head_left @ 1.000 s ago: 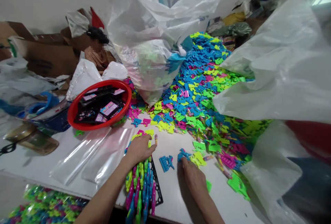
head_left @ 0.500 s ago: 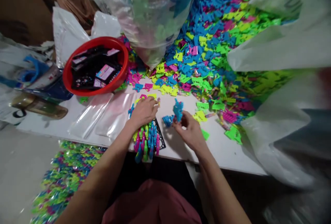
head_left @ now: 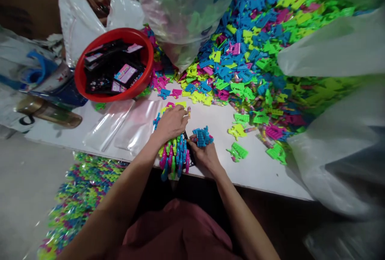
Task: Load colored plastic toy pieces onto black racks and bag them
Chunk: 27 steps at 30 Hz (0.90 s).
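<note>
My left hand (head_left: 173, 123) lies over a row of pink, blue, green and yellow plastic pieces (head_left: 173, 154), its fingers bent down around them. The pieces overlap on a black perforated card (head_left: 191, 159), which they mostly cover. A small printed stick (head_left: 189, 111) is beside the left fingertips; whether they touch it I cannot tell. Just right of the card, my right hand (head_left: 206, 156) is closed on a blue plastic piece (head_left: 203, 136). Its thumb and fingertips are close to the card's edge, partly hidden.
A red basin (head_left: 150, 63) holds black cards with printed labels. Clear plastic bags (head_left: 135, 125) and a brown bottle (head_left: 49, 111) lie at left. Loose coloured pieces (head_left: 228, 67) pile up behind, beneath large plastic bags (head_left: 186, 23). Several green and yellow pieces (head_left: 237, 152) lie at right.
My right hand has moved left and down toward the card with the blue piece. My left hand stays on the row. The view has shifted slightly.
</note>
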Each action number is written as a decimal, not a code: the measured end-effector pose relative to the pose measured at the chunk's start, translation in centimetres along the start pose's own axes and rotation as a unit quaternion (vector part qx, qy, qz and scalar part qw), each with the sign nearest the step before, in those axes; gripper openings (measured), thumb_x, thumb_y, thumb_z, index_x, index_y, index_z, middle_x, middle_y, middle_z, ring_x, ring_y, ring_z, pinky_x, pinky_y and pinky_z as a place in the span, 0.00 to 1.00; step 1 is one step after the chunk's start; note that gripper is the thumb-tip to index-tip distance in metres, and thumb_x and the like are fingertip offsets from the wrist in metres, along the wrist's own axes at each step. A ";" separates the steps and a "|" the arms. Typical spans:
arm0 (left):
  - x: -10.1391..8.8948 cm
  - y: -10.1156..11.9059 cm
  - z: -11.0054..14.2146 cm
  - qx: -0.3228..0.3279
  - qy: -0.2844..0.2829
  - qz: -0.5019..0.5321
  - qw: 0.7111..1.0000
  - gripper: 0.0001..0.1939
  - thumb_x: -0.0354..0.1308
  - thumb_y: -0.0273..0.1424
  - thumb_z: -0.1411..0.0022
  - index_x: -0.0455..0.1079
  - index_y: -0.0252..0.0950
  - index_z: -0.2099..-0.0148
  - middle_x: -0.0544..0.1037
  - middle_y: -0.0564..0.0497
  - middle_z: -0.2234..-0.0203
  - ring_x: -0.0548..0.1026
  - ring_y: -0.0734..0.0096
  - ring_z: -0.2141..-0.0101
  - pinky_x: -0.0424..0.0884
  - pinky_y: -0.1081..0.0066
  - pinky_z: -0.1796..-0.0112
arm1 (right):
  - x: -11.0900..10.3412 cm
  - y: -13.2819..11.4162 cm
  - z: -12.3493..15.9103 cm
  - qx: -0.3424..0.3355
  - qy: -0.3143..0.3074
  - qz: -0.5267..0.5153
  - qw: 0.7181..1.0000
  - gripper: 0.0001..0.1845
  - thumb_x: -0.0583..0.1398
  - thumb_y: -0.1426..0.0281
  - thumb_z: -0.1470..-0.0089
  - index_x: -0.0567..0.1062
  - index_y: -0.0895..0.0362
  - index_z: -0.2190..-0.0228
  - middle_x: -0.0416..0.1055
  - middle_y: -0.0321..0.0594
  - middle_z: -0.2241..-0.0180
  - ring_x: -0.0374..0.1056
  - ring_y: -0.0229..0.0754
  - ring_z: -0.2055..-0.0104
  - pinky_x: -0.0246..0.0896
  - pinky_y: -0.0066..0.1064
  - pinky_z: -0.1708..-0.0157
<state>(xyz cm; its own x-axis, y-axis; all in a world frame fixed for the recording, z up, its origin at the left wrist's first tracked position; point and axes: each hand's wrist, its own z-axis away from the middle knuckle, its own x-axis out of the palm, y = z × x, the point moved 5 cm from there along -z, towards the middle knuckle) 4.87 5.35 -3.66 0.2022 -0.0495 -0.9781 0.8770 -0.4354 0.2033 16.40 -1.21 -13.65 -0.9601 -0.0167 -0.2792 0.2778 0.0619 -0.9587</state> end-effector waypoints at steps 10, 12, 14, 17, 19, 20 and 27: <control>-0.1 0.4 0.2 -0.002 0.005 0.006 1.000 0.28 0.46 0.49 0.36 0.72 0.30 0.53 0.73 0.41 0.52 0.71 0.57 0.51 0.63 0.59 0.47 | 2.6 -1.7 -0.7 -0.025 -0.111 0.307 0.945 0.14 0.51 0.78 0.47 0.70 0.61 0.59 0.71 0.50 0.61 0.67 0.48 0.59 0.63 0.36 0.60; -0.1 0.1 0.2 -0.013 0.007 -0.012 1.000 0.27 0.48 0.48 0.37 0.72 0.29 0.53 0.72 0.39 0.51 0.70 0.55 0.50 0.62 0.57 0.46 | 3.0 -2.2 -1.0 -0.011 -0.116 0.328 0.937 0.15 0.49 0.79 0.44 0.70 0.62 0.57 0.71 0.51 0.60 0.67 0.47 0.58 0.62 0.35 0.60; -0.2 -0.3 0.1 -0.028 0.005 -0.025 0.999 0.24 0.49 0.44 0.37 0.72 0.29 0.52 0.72 0.39 0.50 0.70 0.55 0.50 0.62 0.57 0.45 | 2.8 -2.5 -1.7 -0.026 -0.149 0.317 0.936 0.13 0.50 0.78 0.44 0.71 0.62 0.58 0.71 0.49 0.61 0.67 0.46 0.58 0.61 0.34 0.60; -0.1 -0.7 -0.1 -0.032 -0.003 -0.023 0.999 0.22 0.51 0.41 0.38 0.72 0.30 0.51 0.71 0.40 0.49 0.70 0.56 0.49 0.61 0.58 0.44 | 0.4 -2.5 -4.6 -0.042 -0.226 0.281 0.932 0.09 0.55 0.74 0.44 0.73 0.58 0.61 0.73 0.41 0.63 0.68 0.41 0.62 0.61 0.29 0.62; -0.1 -0.8 -0.1 -0.031 -0.005 -0.021 0.999 0.22 0.52 0.41 0.39 0.72 0.30 0.51 0.71 0.40 0.49 0.70 0.55 0.49 0.61 0.58 0.44 | -2.9 -2.2 -7.9 -0.011 -0.183 0.332 0.925 0.11 0.55 0.73 0.43 0.74 0.56 0.59 0.74 0.40 0.62 0.69 0.40 0.62 0.61 0.27 0.62; -0.1 -0.8 -0.1 -0.031 -0.007 -0.023 0.999 0.22 0.51 0.41 0.38 0.72 0.30 0.51 0.71 0.40 0.49 0.70 0.55 0.49 0.61 0.58 0.44 | -5.0 -2.1 -9.8 0.015 -0.114 0.382 0.917 0.13 0.54 0.73 0.43 0.73 0.56 0.57 0.73 0.42 0.59 0.69 0.41 0.59 0.60 0.27 0.60; -0.5 -0.9 -1.3 -0.009 -0.027 -0.026 0.999 0.20 0.50 0.40 0.37 0.72 0.32 0.51 0.73 0.42 0.51 0.72 0.58 0.51 0.64 0.60 0.46 | -8.3 -1.4 -12.3 0.080 -0.016 0.429 0.900 0.11 0.54 0.72 0.44 0.73 0.62 0.62 0.71 0.53 0.59 0.69 0.47 0.58 0.60 0.32 0.62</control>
<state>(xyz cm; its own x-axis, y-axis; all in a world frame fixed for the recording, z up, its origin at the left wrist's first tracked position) 4.54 6.97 -3.30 0.1325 -0.0749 -0.9883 0.8938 -0.4219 0.1518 23.53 11.12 -9.30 -0.3892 -0.0611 -0.9191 0.9198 -0.0791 -0.3843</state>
